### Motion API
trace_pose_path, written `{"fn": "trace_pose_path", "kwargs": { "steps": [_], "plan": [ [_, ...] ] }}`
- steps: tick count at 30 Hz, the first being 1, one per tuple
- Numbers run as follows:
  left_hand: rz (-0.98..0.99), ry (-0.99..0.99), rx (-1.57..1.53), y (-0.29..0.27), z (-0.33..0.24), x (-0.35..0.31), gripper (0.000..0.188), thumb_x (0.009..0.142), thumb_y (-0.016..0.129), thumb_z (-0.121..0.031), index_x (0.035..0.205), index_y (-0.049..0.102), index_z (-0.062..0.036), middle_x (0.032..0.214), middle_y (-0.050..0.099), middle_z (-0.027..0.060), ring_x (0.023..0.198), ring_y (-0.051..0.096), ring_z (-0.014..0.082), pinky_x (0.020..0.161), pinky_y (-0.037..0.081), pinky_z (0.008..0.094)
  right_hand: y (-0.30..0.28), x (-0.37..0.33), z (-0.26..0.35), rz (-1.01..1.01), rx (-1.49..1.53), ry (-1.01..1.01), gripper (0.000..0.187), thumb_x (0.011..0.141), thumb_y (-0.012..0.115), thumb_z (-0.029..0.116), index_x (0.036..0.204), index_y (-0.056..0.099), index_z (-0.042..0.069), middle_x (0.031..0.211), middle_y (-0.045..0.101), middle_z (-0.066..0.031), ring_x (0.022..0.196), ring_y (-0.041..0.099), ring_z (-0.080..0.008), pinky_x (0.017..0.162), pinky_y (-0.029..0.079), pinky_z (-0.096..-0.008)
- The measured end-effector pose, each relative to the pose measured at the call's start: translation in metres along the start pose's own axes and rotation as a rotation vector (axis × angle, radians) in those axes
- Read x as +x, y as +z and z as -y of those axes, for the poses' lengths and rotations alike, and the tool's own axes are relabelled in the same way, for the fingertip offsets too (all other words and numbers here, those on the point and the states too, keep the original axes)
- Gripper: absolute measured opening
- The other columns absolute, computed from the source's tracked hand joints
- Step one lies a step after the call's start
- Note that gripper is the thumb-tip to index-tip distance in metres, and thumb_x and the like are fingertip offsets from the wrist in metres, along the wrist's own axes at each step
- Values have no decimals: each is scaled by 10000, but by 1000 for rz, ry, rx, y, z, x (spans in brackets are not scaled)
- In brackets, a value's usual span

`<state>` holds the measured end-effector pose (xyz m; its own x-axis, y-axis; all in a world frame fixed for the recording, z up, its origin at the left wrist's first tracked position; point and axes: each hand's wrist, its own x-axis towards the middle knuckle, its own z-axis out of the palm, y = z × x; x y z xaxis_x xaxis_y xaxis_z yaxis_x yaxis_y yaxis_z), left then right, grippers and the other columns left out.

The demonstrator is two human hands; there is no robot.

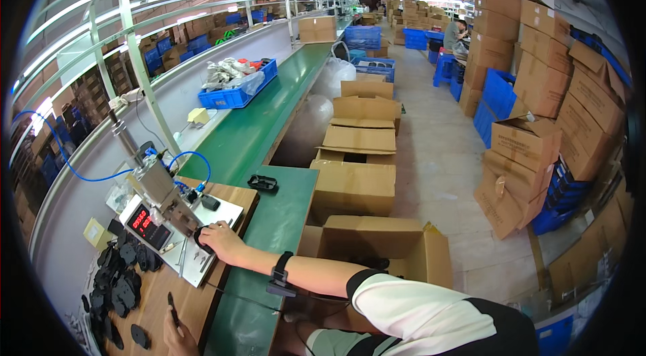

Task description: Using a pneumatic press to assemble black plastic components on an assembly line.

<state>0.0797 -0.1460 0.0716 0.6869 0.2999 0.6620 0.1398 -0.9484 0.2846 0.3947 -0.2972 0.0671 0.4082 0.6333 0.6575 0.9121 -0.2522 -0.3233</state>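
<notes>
My right hand point(224, 243) reaches to the bench press point(165, 198), its fingers closed on a black disc-like part point(202, 239) under the press head. The press stands on a white base plate point(229, 213), with a small display box point(145, 223) showing red digits beside it. Low in the picture, my left hand point(179, 338) pinches a thin black flat piece point(173, 309), seen edge-on. Several black flat parts point(125, 292) lie heaped on the wooden board point(156, 294) left of my hands. One loose black part point(140, 336) rests near my left hand.
A green bench point(257, 128) runs away from me, bearing a black open case point(262, 183) and a blue crate point(237, 92) of bagged items. Open cardboard boxes point(353, 186) line its right side. Stacked cartons point(521, 147) stand across the aisle. A blue air hose point(84, 180) loops behind the press.
</notes>
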Motion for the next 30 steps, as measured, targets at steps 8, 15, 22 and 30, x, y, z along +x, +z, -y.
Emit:
{"fn": "trace_pose_path", "kwargs": {
  "steps": [8,15,22,30],
  "plan": [
    [220,282,119,62,-69,55,421,904,592,37,1321,638,4,1355,659,230,1258,640,393,1051,530,480,-68,-63,0,-303,241,-44,379,691,752,-38,1033,684,109,1128,676,-53,1160,614,-310,939,486,-446],
    [285,370,176,107,-105,97,521,906,568,-33,1424,590,-82,1398,620,241,1320,597,378,1127,478,465,-151,-285,-11,-236,-32,376,418,705,654,-57,1090,700,100,1147,657,-116,1109,604,-365,965,477,-464],
    [253,364,299,155,-95,127,488,926,574,-50,1412,570,-89,1405,615,255,1334,587,398,1133,464,488,-128,-558,-97,-28,-164,1111,360,782,563,-118,1094,636,46,1101,616,-184,1082,568,-402,978,466,-477],
    [302,244,325,172,-102,137,458,942,560,-47,1399,532,-65,1366,620,300,1313,598,416,1108,473,490,-86,-642,-87,282,-87,1326,292,801,660,7,1090,671,47,1107,652,-183,1095,602,-384,990,495,-468]
  ]
}}
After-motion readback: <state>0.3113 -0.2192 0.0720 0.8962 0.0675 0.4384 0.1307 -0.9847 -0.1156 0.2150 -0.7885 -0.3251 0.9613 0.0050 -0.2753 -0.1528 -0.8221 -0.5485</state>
